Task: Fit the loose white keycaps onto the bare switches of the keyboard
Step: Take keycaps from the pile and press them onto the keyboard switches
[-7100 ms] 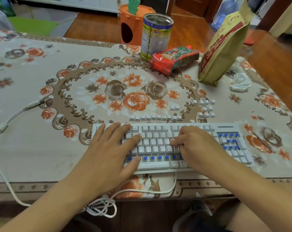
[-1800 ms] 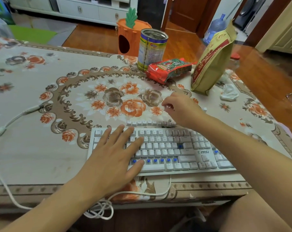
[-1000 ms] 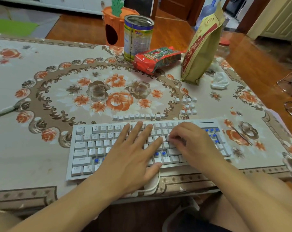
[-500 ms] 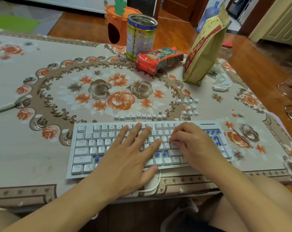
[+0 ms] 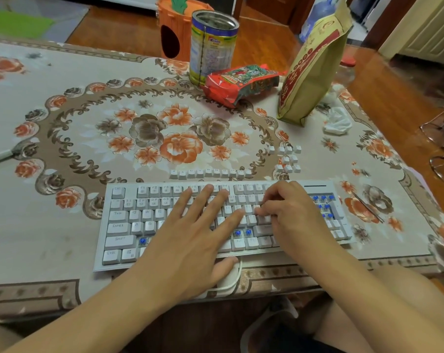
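The white keyboard (image 5: 124, 225) lies at the near edge of the table. Bare blue switches (image 5: 242, 233) show in its bottom letter row, one more (image 5: 142, 241) beside Shift, and several in the number pad (image 5: 324, 206). My left hand (image 5: 190, 240) rests flat on the middle keys, fingers spread, holding nothing. My right hand (image 5: 292, 215) is curled, its fingertips bunched on a white keycap (image 5: 251, 219) right of the P key; the fingers mostly hide that cap. A row of loose keycaps (image 5: 210, 173) lies just behind the keyboard, and a cluster of loose keycaps (image 5: 287, 159) further right.
Behind stand a tin can (image 5: 212, 44), a red snack bag (image 5: 241, 81), a tall yellow bag (image 5: 310, 70) and an orange carrot-shaped box (image 5: 172, 29). Crumpled white tissue (image 5: 336, 121) lies at the right. The white cable (image 5: 231, 278) loops over the near table edge.
My right hand has come back from the loose keycaps behind the keyboard and settled on the keys right of centre. Over the last half second both hands stay nearly still.
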The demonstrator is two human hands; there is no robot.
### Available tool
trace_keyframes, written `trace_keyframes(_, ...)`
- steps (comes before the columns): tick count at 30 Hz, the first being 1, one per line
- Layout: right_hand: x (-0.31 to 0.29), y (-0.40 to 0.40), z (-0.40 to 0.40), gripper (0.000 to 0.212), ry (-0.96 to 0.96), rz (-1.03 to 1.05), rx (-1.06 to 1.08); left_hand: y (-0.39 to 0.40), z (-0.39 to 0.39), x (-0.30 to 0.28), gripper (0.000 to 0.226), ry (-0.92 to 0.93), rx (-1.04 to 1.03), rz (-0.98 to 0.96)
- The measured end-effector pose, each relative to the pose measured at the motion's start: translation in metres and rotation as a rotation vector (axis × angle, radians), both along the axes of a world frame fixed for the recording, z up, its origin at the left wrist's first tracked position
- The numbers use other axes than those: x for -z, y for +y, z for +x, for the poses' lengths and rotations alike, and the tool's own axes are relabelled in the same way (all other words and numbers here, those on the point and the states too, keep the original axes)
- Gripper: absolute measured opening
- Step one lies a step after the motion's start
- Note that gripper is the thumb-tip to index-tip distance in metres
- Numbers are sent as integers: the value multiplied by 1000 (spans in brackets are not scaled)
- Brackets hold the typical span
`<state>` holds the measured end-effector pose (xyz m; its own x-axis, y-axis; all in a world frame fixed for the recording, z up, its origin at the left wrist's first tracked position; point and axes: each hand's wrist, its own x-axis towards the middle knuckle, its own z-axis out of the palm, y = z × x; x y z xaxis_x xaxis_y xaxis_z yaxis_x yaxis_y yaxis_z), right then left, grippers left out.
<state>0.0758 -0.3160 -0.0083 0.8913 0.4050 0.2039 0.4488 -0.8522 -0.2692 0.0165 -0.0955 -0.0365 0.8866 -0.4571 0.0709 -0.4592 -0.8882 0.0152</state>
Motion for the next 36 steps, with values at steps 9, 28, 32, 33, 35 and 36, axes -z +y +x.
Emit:
trace_keyframes(9, -14, 16, -7, 20, 76, 29, 59, 3, 1, -1, 76, -12, 21, 6)
trace_keyframes(28, -36, 3, 44, 31, 84, 339, 224, 51, -7, 3, 98, -1, -81, 24)
trace_keyframes(32, -44, 35, 59, 26, 214, 211, 93, 64, -13, 1, 100, -4, -108, 31)
trace_keyframes(33, -45, 45, 63, 24, 243, 177, 49, 68, -15, 0, 101, 0, -122, 31)
trace_keyframes(35, -46, 66, 71, 22, 286, 102, -35, 77, -19, 0, 101, 5, -147, 26)
trace_keyframes(36, -46, 77, 74, 22, 301, 66, -72, 82, -22, 0, 100, 7, -155, 23)
